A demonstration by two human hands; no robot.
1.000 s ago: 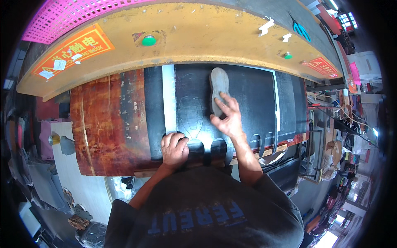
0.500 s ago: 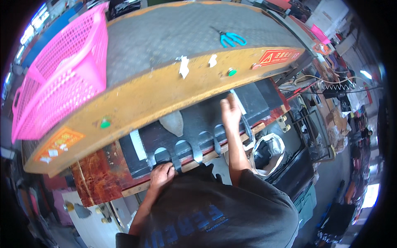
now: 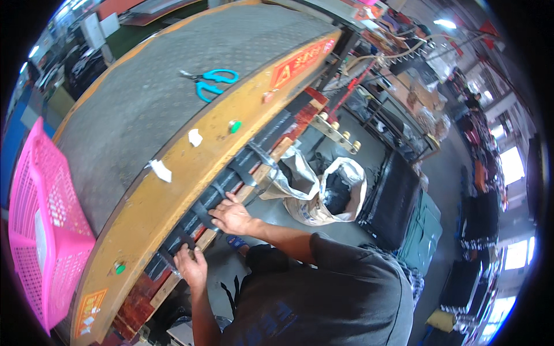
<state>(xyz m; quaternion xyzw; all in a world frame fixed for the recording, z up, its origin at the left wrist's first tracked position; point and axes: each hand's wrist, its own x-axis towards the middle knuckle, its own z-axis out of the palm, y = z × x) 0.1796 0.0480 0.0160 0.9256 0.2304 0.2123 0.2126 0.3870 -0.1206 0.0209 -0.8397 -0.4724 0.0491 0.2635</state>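
Before me lies a black sheet (image 3: 189, 226) with several strap-like strips along its near edge, on a red-brown board. Much of it is hidden under the yellow machine beam (image 3: 190, 173). My left hand (image 3: 191, 266) closes its fingertips on the sheet's near edge toward the board's left end. Just to its right, my right hand (image 3: 232, 217) rests on a black strip, fingers apart and thumb raised. More strips (image 3: 262, 154) hang over the wooden edge farther right.
Blue-handled scissors (image 3: 210, 83) lie on the grey machine top. A pink basket (image 3: 49, 242) stands at its left. To the right are a white sack (image 3: 346, 190) holding dark pieces, a black stack (image 3: 392, 199) and a metal rack (image 3: 398, 124). Green buttons (image 3: 234, 126) stick out of the beam.
The view has swung round. My right hand has come back from the sheet's far right part to its near edge, close to my left hand. The beam now covers more of the sheet.
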